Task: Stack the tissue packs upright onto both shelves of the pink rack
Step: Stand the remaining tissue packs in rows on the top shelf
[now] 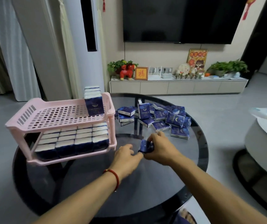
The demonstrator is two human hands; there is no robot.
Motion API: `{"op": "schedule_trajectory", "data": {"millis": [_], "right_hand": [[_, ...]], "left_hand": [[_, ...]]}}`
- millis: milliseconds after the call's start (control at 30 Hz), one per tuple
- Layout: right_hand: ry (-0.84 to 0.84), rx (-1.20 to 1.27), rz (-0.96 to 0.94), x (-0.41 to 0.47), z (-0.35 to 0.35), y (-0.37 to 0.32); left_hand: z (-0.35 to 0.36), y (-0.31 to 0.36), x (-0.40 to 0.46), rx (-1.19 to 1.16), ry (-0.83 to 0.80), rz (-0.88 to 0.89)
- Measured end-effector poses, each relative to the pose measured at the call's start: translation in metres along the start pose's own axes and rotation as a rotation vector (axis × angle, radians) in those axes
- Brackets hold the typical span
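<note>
The pink rack point(32, 113) stands on the left of a round dark glass table point(170, 183). Its lower shelf is packed with upright blue tissue packs point(74, 139). On the upper shelf a short row of upright packs point(94, 102) fills the far right corner. A loose pile of blue packs point(158, 118) lies on the table's far side. My right hand point(160, 148) grips one blue pack point(145, 147) just above the glass, right of the rack. My left hand point(126, 156) is beside it, fingers loosely curled, its fingertips at the pack's lower edge.
A white round table point(265, 135) with a plastic bag stands at the right. Behind are a low TV cabinet point(178, 86) with ornaments and plants, a wall TV, and a tall white air conditioner at the left. Grey floor surrounds the glass table.
</note>
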State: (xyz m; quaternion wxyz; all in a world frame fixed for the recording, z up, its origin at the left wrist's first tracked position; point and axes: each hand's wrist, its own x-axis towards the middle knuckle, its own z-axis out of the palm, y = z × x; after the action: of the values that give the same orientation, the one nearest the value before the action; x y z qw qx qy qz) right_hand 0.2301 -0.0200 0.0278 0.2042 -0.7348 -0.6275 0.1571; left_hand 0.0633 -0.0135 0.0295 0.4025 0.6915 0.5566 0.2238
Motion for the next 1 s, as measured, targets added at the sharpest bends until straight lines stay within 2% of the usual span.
{"op": "schedule_trajectory", "data": {"millis": [100, 233, 267, 333, 400, 433, 467, 533, 600, 700, 833, 1000], "right_hand": [[0.035, 0.191, -0.034, -0.016, -0.007, -0.001], [-0.121, 0.175, -0.164, -0.023, -0.016, 0.004], [-0.113, 0.189, -0.166, -0.020, -0.020, 0.011], [0.101, 0.181, -0.098, -0.006, -0.026, 0.032], [0.406, 0.023, 0.058, 0.015, -0.031, 0.059], [0.488, -0.083, 0.142, 0.025, -0.033, 0.071], [0.509, -0.169, 0.200, 0.036, -0.035, 0.081], [0.445, -0.260, 0.253, 0.055, -0.035, 0.093], [0.420, -0.285, 0.277, 0.070, -0.034, 0.098], [0.472, -0.309, 0.280, 0.079, -0.030, 0.097], [0.539, -0.333, 0.206, 0.071, -0.031, 0.094], [0.438, -0.004, -0.103, 0.035, -0.036, 0.067]], "left_hand": [[0.005, -0.010, 0.002, -0.203, -0.010, 0.043], [0.007, -0.016, 0.006, -0.379, -0.044, 0.097], [0.007, -0.015, 0.008, -0.429, -0.041, 0.087], [0.007, -0.012, 0.007, -0.514, -0.032, 0.044], [0.005, -0.012, 0.007, -0.563, -0.029, 0.003], [0.004, -0.013, 0.007, -0.578, -0.039, -0.008], [0.004, -0.014, 0.006, -0.586, -0.052, -0.012], [0.003, -0.018, 0.003, -0.596, -0.082, -0.012], [0.001, -0.020, -0.001, -0.628, -0.105, -0.009], [-0.004, -0.022, -0.005, -0.692, -0.144, 0.015], [-0.014, -0.024, -0.007, -0.719, -0.160, 0.038], [-0.022, -0.024, -0.010, -0.629, -0.115, 0.106]]}}
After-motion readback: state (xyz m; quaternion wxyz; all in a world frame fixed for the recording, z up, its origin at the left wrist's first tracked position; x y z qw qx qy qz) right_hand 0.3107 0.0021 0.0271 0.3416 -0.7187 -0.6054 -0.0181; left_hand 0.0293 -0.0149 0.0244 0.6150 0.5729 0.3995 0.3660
